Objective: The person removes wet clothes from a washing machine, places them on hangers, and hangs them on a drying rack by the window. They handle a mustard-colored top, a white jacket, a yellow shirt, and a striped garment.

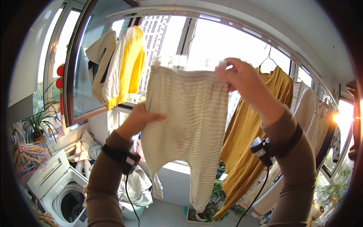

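Cream trousers (181,113) with fine stripes and a gathered waistband hang upright before me against the bright window. My left hand (141,117) grips their left side, thumb in front and fingers behind the cloth. At the waistband's right corner, my right hand (239,74) pinches a whitish clip (222,65). Another pale clip (156,60) sits at the left corner; glare blurs the bar between the two. One trouser leg hangs straight down, while the other is partly folded back. Just right of the trousers is a mustard long garment (249,136) on a wire hanger (268,55).
A drying rail (232,24) runs overhead. Yellow-and-white clothing (127,68) hangs left, beside an open window sash (71,85). Lower left stand an open top-loading washing machine (61,195) and a pile of hangers (31,154). A basin (136,212) holds laundry; a leafy plant (218,193) grows below.
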### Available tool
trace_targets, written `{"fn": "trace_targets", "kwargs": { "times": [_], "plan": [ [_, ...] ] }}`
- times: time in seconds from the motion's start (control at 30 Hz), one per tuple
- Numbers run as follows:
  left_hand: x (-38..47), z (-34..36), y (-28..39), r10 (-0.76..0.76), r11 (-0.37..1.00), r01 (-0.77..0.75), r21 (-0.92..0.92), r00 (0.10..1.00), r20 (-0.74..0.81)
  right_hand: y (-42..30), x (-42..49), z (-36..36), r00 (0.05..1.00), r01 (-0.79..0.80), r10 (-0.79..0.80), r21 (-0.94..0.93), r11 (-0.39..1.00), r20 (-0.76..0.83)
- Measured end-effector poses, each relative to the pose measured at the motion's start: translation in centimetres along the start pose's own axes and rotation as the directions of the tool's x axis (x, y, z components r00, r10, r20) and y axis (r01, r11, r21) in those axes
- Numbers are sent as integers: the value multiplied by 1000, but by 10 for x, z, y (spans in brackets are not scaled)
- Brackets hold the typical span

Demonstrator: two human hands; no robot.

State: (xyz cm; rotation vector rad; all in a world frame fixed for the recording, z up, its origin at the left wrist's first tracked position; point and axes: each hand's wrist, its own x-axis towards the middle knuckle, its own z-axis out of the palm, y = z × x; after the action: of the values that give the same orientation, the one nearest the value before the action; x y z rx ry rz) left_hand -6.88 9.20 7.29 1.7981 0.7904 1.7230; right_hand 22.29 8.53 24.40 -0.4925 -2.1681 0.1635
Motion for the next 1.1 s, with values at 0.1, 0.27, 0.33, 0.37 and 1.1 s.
{"fn": "trace_targets", "kwargs": {
  "times": [0.1,0.27,0.33,0.37,1.1],
  "plan": [
    [-22,-31,-59,-258,966,248,77,951,171,2,52,-21,972,88,-134,-226,970,-193],
    [-81,-92,-151,-527,843,536,-40,839,135,9,129,-27,899,92,-322,-591,801,-296],
    [-98,-112,-174,-585,790,581,-195,810,41,17,159,-11,838,53,-458,-792,608,-296],
    [-108,-115,-183,-518,785,487,-383,855,25,23,174,-1,807,12,-517,-867,499,-286],
    [-206,-262,-160,-438,881,247,-404,748,-498,54,199,122,742,-98,-494,-802,590,-454]
  ]
}}
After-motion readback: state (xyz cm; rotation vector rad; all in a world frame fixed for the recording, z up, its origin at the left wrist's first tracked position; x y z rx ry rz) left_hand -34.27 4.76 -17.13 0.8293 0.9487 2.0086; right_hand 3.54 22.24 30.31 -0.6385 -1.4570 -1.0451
